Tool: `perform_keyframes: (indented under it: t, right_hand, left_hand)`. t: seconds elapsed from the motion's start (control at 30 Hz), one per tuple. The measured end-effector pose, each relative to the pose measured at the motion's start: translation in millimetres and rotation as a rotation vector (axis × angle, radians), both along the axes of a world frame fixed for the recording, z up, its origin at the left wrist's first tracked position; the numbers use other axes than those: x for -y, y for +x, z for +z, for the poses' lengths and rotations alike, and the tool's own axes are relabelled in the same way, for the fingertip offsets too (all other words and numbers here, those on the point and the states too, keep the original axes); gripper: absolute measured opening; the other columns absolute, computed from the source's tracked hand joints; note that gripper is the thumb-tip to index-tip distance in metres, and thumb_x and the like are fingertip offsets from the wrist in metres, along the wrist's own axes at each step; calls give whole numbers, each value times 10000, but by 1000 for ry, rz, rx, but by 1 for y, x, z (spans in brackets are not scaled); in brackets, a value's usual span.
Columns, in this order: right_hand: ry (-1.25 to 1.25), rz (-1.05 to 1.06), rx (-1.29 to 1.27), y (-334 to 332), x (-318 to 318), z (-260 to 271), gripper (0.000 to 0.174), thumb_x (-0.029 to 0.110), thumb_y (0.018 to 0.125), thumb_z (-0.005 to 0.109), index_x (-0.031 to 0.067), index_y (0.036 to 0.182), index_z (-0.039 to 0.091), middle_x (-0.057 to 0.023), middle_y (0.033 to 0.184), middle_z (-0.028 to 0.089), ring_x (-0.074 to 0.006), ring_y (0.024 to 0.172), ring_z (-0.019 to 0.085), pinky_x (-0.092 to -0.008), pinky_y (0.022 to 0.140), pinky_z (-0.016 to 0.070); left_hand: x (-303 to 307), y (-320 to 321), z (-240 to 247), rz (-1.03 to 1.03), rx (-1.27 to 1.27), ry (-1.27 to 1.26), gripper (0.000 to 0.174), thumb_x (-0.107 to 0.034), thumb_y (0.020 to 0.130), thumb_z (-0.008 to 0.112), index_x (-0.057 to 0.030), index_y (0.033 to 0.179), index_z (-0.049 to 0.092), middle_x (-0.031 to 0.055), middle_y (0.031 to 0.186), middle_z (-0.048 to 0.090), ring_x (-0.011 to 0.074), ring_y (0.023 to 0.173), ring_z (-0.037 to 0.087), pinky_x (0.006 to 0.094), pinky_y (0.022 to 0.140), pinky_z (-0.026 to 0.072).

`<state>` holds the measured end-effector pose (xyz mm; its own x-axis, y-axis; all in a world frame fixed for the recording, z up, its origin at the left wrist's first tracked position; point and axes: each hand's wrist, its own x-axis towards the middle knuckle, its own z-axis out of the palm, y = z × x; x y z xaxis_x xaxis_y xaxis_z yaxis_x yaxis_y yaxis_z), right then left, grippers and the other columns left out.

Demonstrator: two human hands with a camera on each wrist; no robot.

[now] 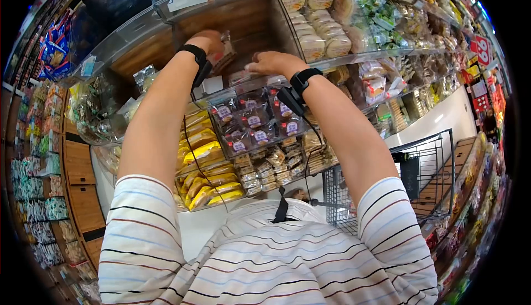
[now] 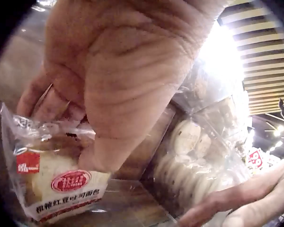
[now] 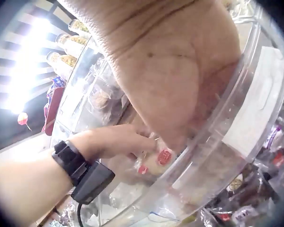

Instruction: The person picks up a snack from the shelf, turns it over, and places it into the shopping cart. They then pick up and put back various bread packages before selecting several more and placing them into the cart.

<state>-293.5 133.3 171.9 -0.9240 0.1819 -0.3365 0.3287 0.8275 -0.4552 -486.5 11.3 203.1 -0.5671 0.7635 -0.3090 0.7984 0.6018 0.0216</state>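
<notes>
My left hand (image 1: 209, 40) is inside a wood-bottomed bin (image 1: 249, 20), gripping a clear-wrapped packet of bread (image 2: 61, 189) with red labels and dark printed characters. Its thumb lies over the front of the wrapper, and some fingers are hidden behind. My right hand (image 1: 279, 64) reaches over the bin's clear front wall, its fingers pointing left with nothing held in them. Below its fingertips, another wrapped packet (image 1: 240, 76) lies low behind that wall. In the left wrist view the right hand (image 2: 251, 203) shows extended fingers, apart from the bread.
Stacked round pastries (image 1: 323, 28) fill the compartment to the right. Below are dark packets with purple labels (image 1: 254, 120) and yellow packets (image 1: 204, 153). A wire shopping cart (image 1: 437, 194) stands at the lower right. Clear dividers and the curved front wall (image 3: 213, 142) edge the bins.
</notes>
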Motion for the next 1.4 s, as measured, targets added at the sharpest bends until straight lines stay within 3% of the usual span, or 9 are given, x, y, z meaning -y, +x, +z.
perform_keyframes:
  t: [0.13, 0.3, 0.43, 0.5, 0.77, 0.9, 1.07, 1.23, 1.4]
  right_hand:
    - [-7, 98, -76, -1, 1, 7, 454, 371, 912, 603, 90, 1266, 641, -168, 1304, 616, -362, 1211, 571, -428, 983, 477]
    - [-567, 58, -295, -16, -28, -37, 273, 219, 836, 688, 97, 1079, 709, -164, 1089, 687, -363, 942, 680, -413, 762, 548]
    - [126, 365, -950, -35, -16, -36, 256, 231, 767, 716, 75, 970, 724, -178, 932, 709, -338, 872, 694, -442, 753, 551]
    - [-492, -31, -393, -41, 9, -19, 364, 214, 708, 683, 89, 1043, 751, -133, 1075, 726, -274, 995, 693, -402, 831, 547]
    - [-3, -114, -442, -45, 39, -40, 543, 298, 780, 716, 163, 1298, 624, -172, 1273, 619, -357, 1178, 594, -467, 946, 491]
    - [116, -48, -599, -57, 44, -50, 485, 328, 743, 749, 181, 1199, 671, -152, 1208, 651, -374, 1186, 569, -494, 960, 468]
    - [164, -71, -823, -11, 56, -14, 426, 306, 715, 763, 136, 1090, 655, -143, 985, 693, -358, 1005, 650, -470, 842, 519]
    - [-20, -239, -1127, 60, 56, 28, 411, 281, 711, 756, 37, 983, 569, -183, 855, 677, -404, 835, 667, -448, 719, 528]
    - [-321, -645, -1237, 211, 31, 49, 493, 377, 755, 774, 15, 1019, 569, -84, 838, 658, -195, 788, 655, -345, 700, 531]
  left_hand:
    - [5, 31, 20, -17, 113, -158, 415, -237, 742, 659, 46, 1041, 707, 235, 1071, 700, 347, 960, 700, 410, 816, 544]
    - [11, 20, 0, -111, 172, -100, 372, -251, 703, 681, 52, 914, 729, 245, 1042, 707, 352, 900, 700, 419, 767, 537]
    - [9, 10, -11, 6, 224, -128, 389, -342, 777, 757, -25, 999, 724, 127, 902, 733, 238, 793, 705, 374, 641, 531]
    - [11, 20, 0, -22, 429, -142, 336, -270, 834, 680, -13, 1050, 689, 146, 914, 718, 254, 716, 689, 393, 574, 521]
    - [13, -43, -46, -79, 243, -1, 403, -241, 891, 623, 25, 1195, 617, 219, 1092, 697, 336, 942, 698, 417, 763, 534]
    - [13, -47, -52, -158, 176, 55, 412, -233, 884, 625, 13, 1214, 614, 247, 1127, 679, 357, 1020, 680, 418, 826, 512]
    - [18, -110, -62, -279, 44, 153, 376, -200, 885, 582, -5, 1204, 613, 234, 1066, 685, 375, 983, 673, 425, 817, 506]
    - [55, -19, 24, -116, 126, 527, 378, -226, 918, 598, 53, 1170, 571, 204, 970, 649, 296, 886, 632, 398, 781, 491]
    - [123, 59, 77, -45, -39, 790, 421, -290, 957, 615, 44, 1206, 553, 120, 1039, 650, 202, 901, 596, 323, 776, 480]
